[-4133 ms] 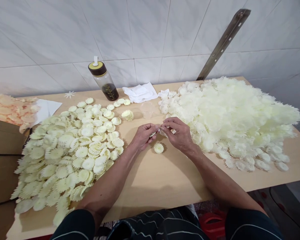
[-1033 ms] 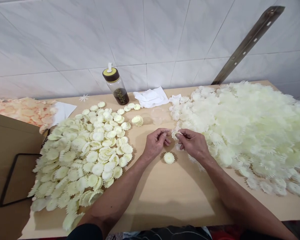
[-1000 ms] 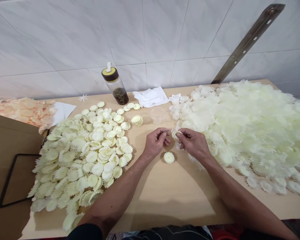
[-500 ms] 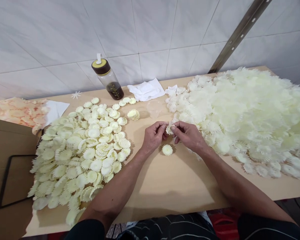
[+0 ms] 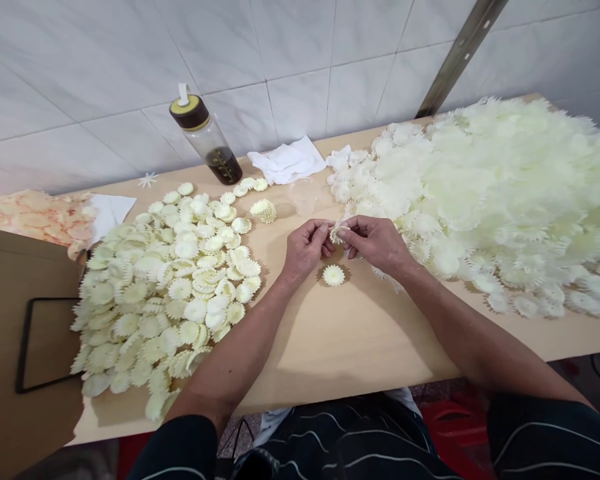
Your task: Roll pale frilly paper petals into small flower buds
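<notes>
Between my fingertips is a small pale flower piece [image 5: 337, 233] with a toothed rim, above the middle of the table [image 5: 330, 340]. My left hand [image 5: 307, 247] pinches it from the left, while my right hand [image 5: 375, 241] grips its other side with thumb and forefinger. Just below my hands, a pale yellow flower piece [image 5: 334, 275] lies flat on the wood. To the left spreads a heap of cupped flower pieces [image 5: 175, 287]. On the right rises a larger mound of thin, frilly whitish petal layers [image 5: 490, 193], close to my right hand.
Toward the wall stand a bottle [image 5: 207, 137] of dark liquid and a stack of petal pieces [image 5: 263, 211]. White tissue [image 5: 287, 160] lies beside the bottle. A cardboard box [image 5: 25, 360] is at the left edge, with orange-pink petals [image 5: 35, 220] behind it.
The view has tilted down slightly, so table and hands sit higher in the picture. Both hands keep their pinch on the small flower piece, which has turned a little.
</notes>
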The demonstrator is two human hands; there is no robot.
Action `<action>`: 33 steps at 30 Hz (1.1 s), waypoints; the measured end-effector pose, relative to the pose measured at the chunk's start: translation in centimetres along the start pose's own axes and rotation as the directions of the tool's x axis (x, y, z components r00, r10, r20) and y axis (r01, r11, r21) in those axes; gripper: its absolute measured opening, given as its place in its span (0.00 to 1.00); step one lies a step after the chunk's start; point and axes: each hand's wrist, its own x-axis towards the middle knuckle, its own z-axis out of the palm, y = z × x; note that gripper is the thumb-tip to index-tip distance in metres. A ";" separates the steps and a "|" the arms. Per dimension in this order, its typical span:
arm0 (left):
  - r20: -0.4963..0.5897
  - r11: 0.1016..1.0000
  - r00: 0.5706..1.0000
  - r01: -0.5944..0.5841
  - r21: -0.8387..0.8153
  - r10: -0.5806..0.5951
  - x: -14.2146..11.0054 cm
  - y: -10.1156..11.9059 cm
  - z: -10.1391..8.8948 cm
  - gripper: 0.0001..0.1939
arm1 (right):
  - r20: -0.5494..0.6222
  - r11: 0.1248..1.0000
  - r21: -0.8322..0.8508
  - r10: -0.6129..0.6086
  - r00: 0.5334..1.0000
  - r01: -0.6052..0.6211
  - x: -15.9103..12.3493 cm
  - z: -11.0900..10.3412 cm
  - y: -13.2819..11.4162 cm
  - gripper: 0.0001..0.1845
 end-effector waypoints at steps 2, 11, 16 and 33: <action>0.002 1.000 1.000 -0.012 -0.009 0.012 0.1 -0.1 0.0 0.25 | -0.014 0.999 -0.049 -0.013 1.000 0.013 -0.1 -0.1 0.0 0.22; -0.022 0.998 1.000 -0.013 -0.060 0.011 0.2 -0.2 0.3 0.32 | -0.093 0.954 -0.288 -0.112 0.989 0.082 -0.7 0.0 -0.7 0.21; -0.021 0.998 1.000 -0.015 -0.068 0.014 0.0 0.0 0.3 0.32 | -0.146 0.937 -0.325 -0.186 0.972 0.131 -0.4 0.5 -0.5 0.23; -0.001 0.998 1.000 -0.012 -0.054 0.012 0.0 0.4 0.0 0.23 | -0.147 0.802 -0.455 -0.496 0.856 0.387 1.7 1.1 1.1 0.17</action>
